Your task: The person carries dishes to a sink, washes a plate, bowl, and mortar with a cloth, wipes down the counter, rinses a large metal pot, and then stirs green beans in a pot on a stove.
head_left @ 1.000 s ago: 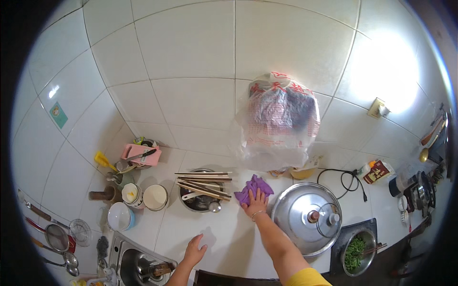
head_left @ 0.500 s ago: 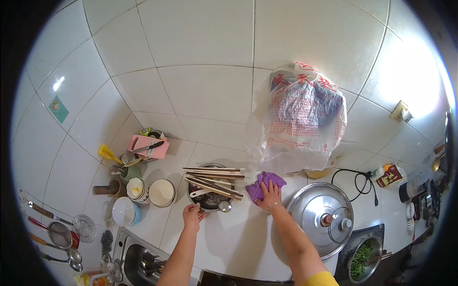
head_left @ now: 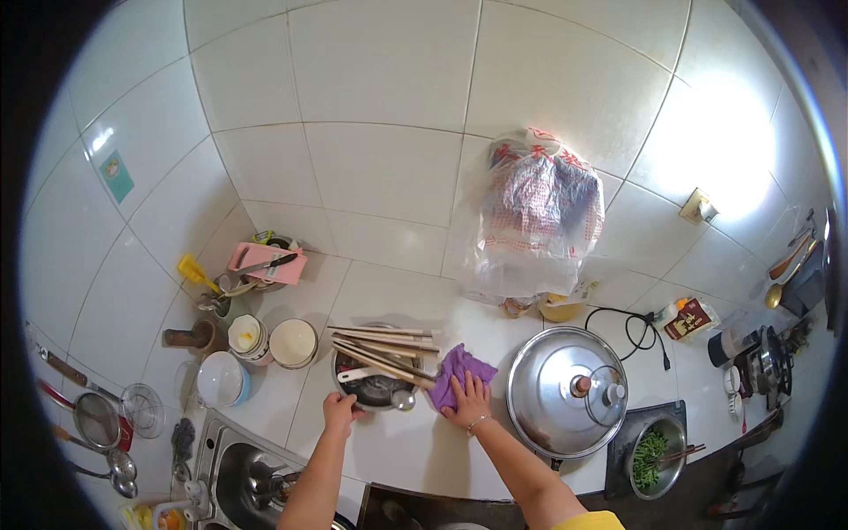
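Note:
My left hand [head_left: 340, 413] pinches the near-left rim of a round metal bowl [head_left: 378, 402] with its thumb and fingers. Several light and dark chopsticks [head_left: 389, 339] lie across the bowl's top. A white-handled utensil [head_left: 355, 375] rests in it, and a shiny round spoon head [head_left: 403, 400] sticks out over the near-right rim. To the right of the bowl, my right hand [head_left: 468, 402] lies with fingers spread on a crumpled purple cloth [head_left: 458, 360], pressing it to the white counter [head_left: 397, 455]. The cloth's left edge comes close to the chopstick ends.
A large lidded metal pan [head_left: 543, 380] stands right of my right forearm, with a bowl of green vegetables [head_left: 652, 450] beyond. Stacked bowls [head_left: 293, 343], a pink cutting board [head_left: 269, 265] with a knife, and a sink [head_left: 247, 481] are left. A plastic-wrapped bundle [head_left: 539, 212] sits against the wall.
My right hand has drawn the purple cloth nearer to me and a little closer to the bowl. My left hand stays on the bowl's rim. The whole view has shifted slightly.

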Available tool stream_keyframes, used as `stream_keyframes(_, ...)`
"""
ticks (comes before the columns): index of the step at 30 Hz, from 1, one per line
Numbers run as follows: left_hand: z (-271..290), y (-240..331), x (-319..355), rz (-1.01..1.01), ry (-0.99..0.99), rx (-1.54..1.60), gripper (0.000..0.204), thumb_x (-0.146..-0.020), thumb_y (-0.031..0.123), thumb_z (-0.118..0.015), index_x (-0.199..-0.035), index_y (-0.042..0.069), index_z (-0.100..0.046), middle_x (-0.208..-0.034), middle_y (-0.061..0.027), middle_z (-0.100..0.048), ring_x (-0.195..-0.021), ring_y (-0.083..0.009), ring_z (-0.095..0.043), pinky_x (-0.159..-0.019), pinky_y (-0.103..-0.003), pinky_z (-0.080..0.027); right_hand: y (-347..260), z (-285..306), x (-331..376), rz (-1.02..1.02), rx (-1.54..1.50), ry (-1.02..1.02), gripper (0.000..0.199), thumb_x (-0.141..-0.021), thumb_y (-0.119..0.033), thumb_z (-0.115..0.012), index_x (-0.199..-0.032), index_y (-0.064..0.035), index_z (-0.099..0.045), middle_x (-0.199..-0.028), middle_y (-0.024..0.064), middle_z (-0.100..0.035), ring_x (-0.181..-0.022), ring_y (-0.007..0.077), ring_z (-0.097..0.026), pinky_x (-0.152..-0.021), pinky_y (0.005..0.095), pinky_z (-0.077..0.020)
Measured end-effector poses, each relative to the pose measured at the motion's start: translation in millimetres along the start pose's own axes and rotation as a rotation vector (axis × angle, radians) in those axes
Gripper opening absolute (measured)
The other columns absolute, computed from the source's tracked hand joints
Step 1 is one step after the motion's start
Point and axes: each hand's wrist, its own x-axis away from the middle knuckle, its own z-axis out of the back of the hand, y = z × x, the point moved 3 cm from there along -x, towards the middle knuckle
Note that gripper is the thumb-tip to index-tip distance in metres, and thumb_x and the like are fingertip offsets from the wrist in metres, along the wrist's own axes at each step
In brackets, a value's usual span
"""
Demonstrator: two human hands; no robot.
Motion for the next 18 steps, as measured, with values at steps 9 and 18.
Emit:
stream_keyframes(9,82.2,-29.5,60.7,0.085,-0.075,-0.095,0.015,-0.075,0.000,-0.054,-0.067,0.003,-0.042,-0.070,-0.0084,-0.050,-0.057,-0.0200,-0.055,-0.050,-0.037,-0.054,-1.0,-17.8,49.2,0.070,-0.024,0.070,0.076,-0.072,-0.047,-0.054,-0.136,-0.0210,-0.021,-0.141,0.0177,-0.012,-0.128,0.0382,-0.012,-0.103,0.0496,-0.0082)
stream_keyframes(18,105.4,-39.5,87.5,0.092,-0.027,-0.149,0.014,-0.076,0.003,-0.057,-0.070,0.002,-0.044,-0.068,-0.0076,-0.049,-0.058,-0.0189,-0.054,-0.046,-0.034,-0.052,-1.8,-18.2,52.6,0.074,-0.046,0.095,0.075,-0.071,-0.042,-0.056,-0.135,-0.0187,-0.024,-0.140,0.0190,-0.013,-0.127,0.0390,-0.013,-0.103,0.0502,-0.0089)
